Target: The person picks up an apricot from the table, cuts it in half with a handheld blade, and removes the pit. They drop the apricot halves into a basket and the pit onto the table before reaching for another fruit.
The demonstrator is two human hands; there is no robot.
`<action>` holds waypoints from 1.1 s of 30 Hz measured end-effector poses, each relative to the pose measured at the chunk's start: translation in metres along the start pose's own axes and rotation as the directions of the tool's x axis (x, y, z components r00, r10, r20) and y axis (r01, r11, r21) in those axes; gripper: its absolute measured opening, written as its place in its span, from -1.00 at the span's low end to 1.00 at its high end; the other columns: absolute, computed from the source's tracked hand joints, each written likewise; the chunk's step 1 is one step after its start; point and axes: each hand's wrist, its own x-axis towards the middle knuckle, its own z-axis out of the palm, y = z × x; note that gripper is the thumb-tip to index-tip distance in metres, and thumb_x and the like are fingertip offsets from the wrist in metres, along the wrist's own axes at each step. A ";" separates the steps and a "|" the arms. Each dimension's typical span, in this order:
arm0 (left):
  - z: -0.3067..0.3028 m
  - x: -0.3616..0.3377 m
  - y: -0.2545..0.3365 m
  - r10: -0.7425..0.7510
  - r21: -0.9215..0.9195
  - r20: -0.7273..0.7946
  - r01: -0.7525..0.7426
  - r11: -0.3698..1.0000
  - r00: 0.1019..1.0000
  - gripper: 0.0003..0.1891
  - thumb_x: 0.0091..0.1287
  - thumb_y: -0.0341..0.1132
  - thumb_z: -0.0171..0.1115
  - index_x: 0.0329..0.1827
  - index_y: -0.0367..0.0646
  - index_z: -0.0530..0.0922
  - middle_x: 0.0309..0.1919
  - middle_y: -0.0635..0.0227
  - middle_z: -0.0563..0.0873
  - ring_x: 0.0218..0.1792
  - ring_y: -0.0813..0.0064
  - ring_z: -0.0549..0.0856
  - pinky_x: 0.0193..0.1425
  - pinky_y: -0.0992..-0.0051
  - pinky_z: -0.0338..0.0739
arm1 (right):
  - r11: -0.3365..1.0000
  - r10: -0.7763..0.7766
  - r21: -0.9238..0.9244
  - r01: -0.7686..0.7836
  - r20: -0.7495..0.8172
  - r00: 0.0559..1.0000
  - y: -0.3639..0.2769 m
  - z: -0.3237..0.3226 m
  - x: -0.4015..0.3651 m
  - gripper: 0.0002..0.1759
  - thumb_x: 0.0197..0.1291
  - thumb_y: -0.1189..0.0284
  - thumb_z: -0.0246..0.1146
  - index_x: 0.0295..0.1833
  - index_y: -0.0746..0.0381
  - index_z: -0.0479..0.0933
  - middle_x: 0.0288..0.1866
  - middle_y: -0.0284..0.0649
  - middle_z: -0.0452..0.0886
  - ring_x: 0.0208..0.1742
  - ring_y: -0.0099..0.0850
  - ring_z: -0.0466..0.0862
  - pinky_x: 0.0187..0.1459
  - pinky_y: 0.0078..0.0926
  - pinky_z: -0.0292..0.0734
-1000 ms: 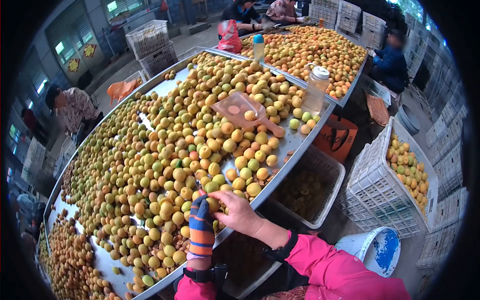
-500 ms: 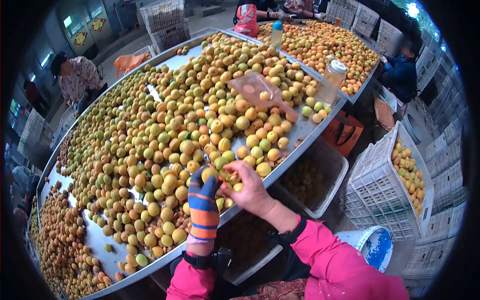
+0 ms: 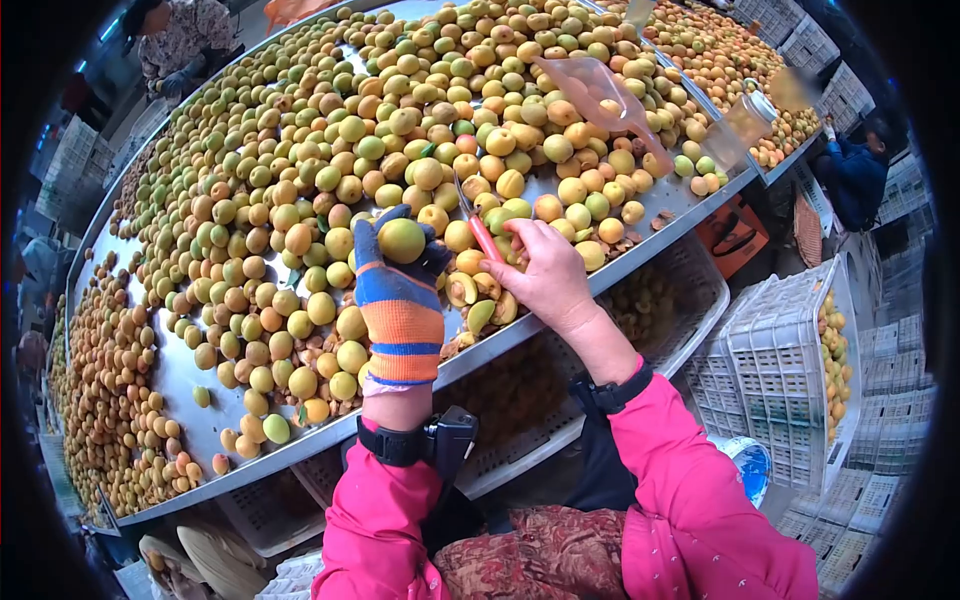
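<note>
My left hand (image 3: 400, 305), in a blue and orange striped knit glove, is closed around a whole yellow-green apricot (image 3: 402, 241) just above the pile. To its right, my bare right hand (image 3: 552, 277) grips a small knife (image 3: 484, 238) by its red handle, the thin blade pointing away from me over the fruit. Blade and held apricot are apart. Beneath the two hands, cut apricot halves (image 3: 481, 315) lie near the table's front edge, some with the cut face showing. Loose whole apricots (image 3: 300, 160) in yellow, green and orange surround both hands.
The metal table (image 3: 205, 410) has a raised rim. A clear plastic scoop (image 3: 610, 100) and a lidded bottle (image 3: 740, 130) stand on the right. Below are crates, including a white crate of apricots (image 3: 775, 355), and a bucket (image 3: 750, 468). Other people sit around the tables.
My hands have moved apart, and the knife now shows plainly in the right one. A whole apricot sits in the left glove. The view has tilted downward.
</note>
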 end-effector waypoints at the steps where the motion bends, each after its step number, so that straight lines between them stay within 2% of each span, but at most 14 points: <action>1: -0.005 0.001 -0.004 0.008 -0.025 0.061 -0.007 1.000 0.998 -0.55 0.38 0.04 -0.10 -0.04 -0.19 0.47 -0.35 0.24 0.61 -0.35 0.39 0.57 -0.17 0.37 0.52 | 0.993 -0.058 -0.099 0.058 0.003 0.998 -0.003 0.004 -0.001 -0.47 -0.15 0.27 0.41 -0.05 0.23 0.43 -0.30 -0.18 0.51 -0.20 -0.20 0.53 -0.19 -0.28 0.48; 5: -0.013 0.007 -0.014 -0.027 -0.103 0.076 0.034 0.994 0.997 -0.59 0.37 0.00 -0.04 -0.05 -0.20 0.47 -0.32 0.21 0.60 -0.31 0.35 0.57 -0.13 0.36 0.51 | 0.977 -0.073 -0.200 0.077 0.028 0.997 0.002 0.013 -0.002 -0.45 -0.17 0.37 0.38 0.02 0.21 0.40 -0.24 -0.16 0.51 -0.15 -0.20 0.53 -0.17 -0.28 0.49; 8: -0.018 0.009 -0.014 -0.203 -0.264 0.249 0.268 0.927 0.947 -0.55 0.34 0.06 -0.01 -0.09 -0.21 0.48 -0.32 0.22 0.60 -0.30 0.33 0.57 -0.09 0.34 0.48 | 0.981 -0.034 -0.192 0.035 0.009 0.999 0.001 0.016 -0.003 -0.47 -0.13 0.46 0.32 0.06 0.21 0.40 -0.24 -0.12 0.52 -0.20 -0.15 0.54 -0.19 -0.23 0.50; 10: -0.009 0.004 -0.017 -0.247 -0.243 -0.067 0.224 0.944 0.967 -0.49 0.30 0.14 0.00 -0.10 -0.22 0.47 -0.34 0.26 0.61 -0.30 0.32 0.58 -0.07 0.33 0.45 | 0.989 -0.015 -0.144 0.014 -0.001 1.000 0.007 0.019 -0.003 -0.47 -0.08 0.47 0.29 0.10 0.25 0.38 -0.26 -0.16 0.52 -0.28 -0.22 0.55 -0.25 -0.31 0.51; 12: -0.010 0.002 -0.025 -0.228 -0.204 -0.094 0.205 0.957 0.969 -0.43 0.28 0.21 -0.05 -0.08 -0.21 0.47 -0.24 0.26 0.60 -0.17 0.29 0.57 0.01 0.29 0.40 | 0.996 0.004 -0.094 -0.004 -0.007 1.000 0.015 0.019 -0.001 -0.48 -0.02 0.48 0.25 0.13 0.28 0.37 -0.29 -0.20 0.53 -0.35 -0.30 0.56 -0.30 -0.38 0.52; 13: -0.011 0.003 -0.032 -0.241 -0.186 -0.128 0.215 0.959 0.962 -0.41 0.29 0.21 -0.09 -0.06 -0.22 0.46 -0.17 0.25 0.58 -0.07 0.27 0.54 0.06 0.27 0.36 | 0.915 0.183 0.345 -0.210 0.108 0.977 0.019 0.017 0.001 -0.48 0.03 0.46 0.23 0.15 0.33 0.35 -0.31 -0.27 0.51 -0.39 -0.43 0.54 -0.34 -0.52 0.49; 14: -0.008 0.002 -0.035 -0.252 -0.168 -0.162 0.225 0.960 0.954 -0.39 0.31 0.22 -0.13 -0.05 -0.23 0.45 -0.10 0.23 0.56 0.02 0.26 0.52 0.11 0.25 0.33 | 0.613 0.285 0.679 -0.405 0.288 0.914 0.019 0.013 0.004 -0.48 0.09 0.44 0.20 0.17 0.38 0.33 -0.33 -0.34 0.49 -0.43 -0.56 0.52 -0.39 -0.66 0.46; 15: -0.005 -0.001 -0.037 -0.284 -0.134 -0.166 0.264 0.955 0.944 -0.37 0.33 0.23 -0.19 0.00 -0.25 0.42 0.00 0.21 0.52 0.15 0.24 0.43 0.19 0.21 0.25 | 0.403 0.290 0.770 -0.495 0.406 0.867 0.014 -0.001 0.002 -0.48 0.17 0.40 0.18 0.19 0.44 0.30 -0.32 -0.41 0.46 -0.42 -0.72 0.45 -0.41 -0.86 0.36; 18: -0.002 -0.005 -0.043 -0.327 -0.237 0.096 0.340 0.910 0.940 -0.42 0.38 0.17 -0.20 -0.03 -0.22 0.47 -0.03 0.20 0.56 0.04 0.23 0.52 0.12 0.27 0.38 | 0.143 0.231 0.833 -0.534 0.496 0.837 0.000 -0.011 -0.004 -0.61 0.22 0.41 0.12 0.12 0.38 0.36 -0.28 -0.36 0.50 -0.41 -0.68 0.47 -0.37 -0.76 0.41; 22: 0.004 -0.012 -0.046 -0.156 -0.071 0.081 0.162 0.984 0.984 -0.48 0.40 0.10 -0.17 -0.16 -0.20 0.55 -0.12 0.23 0.61 -0.08 0.33 0.58 0.04 0.39 0.45 | 0.148 0.133 0.815 -0.561 0.546 0.827 -0.002 -0.009 -0.011 -0.61 0.22 0.44 0.11 0.14 0.33 0.34 -0.18 -0.31 0.52 -0.26 -0.61 0.53 -0.24 -0.66 0.47; 26: 0.012 -0.024 -0.046 0.071 0.285 0.163 -0.115 0.952 0.984 -0.51 0.41 0.05 -0.13 -0.27 -0.20 0.59 -0.24 0.33 0.64 -0.19 0.51 0.59 -0.02 0.51 0.44 | 0.357 0.072 0.841 -0.406 0.409 0.910 -0.018 -0.008 -0.011 -0.61 0.15 0.57 0.17 0.09 0.30 0.25 -0.05 -0.24 0.49 -0.01 -0.50 0.52 0.02 -0.53 0.45; 30: 0.016 -0.023 -0.056 0.106 0.338 0.305 -0.211 0.917 0.947 -0.50 0.41 0.06 -0.14 -0.28 -0.21 0.58 -0.26 0.31 0.64 -0.19 0.51 0.59 -0.02 0.53 0.44 | 0.380 0.190 0.856 -0.351 0.299 0.935 -0.014 -0.004 -0.013 -0.69 0.23 0.46 0.13 0.04 0.26 0.27 -0.24 -0.34 0.45 -0.30 -0.64 0.49 -0.29 -0.68 0.43; 32: 0.016 -0.018 -0.059 0.174 0.205 0.143 -0.201 0.958 0.974 -0.49 0.41 0.08 -0.16 -0.30 -0.21 0.56 -0.28 0.27 0.64 -0.23 0.48 0.60 -0.05 0.52 0.48 | 0.352 0.259 0.850 -0.392 0.314 0.913 -0.012 -0.006 -0.011 -0.73 0.27 0.40 0.12 0.02 0.26 0.30 -0.34 -0.38 0.43 -0.42 -0.69 0.45 -0.42 -0.73 0.39; 33: 0.016 -0.020 -0.049 -0.040 0.162 0.010 0.037 0.986 0.999 -0.46 0.41 0.11 -0.19 -0.33 -0.21 0.54 -0.30 0.25 0.63 -0.30 0.45 0.62 -0.14 0.48 0.53 | 0.315 0.246 0.886 -0.342 0.271 0.930 -0.012 -0.009 -0.010 -0.74 0.30 0.34 0.09 -0.01 0.25 0.32 -0.40 -0.41 0.39 -0.48 -0.71 0.39 -0.49 -0.75 0.31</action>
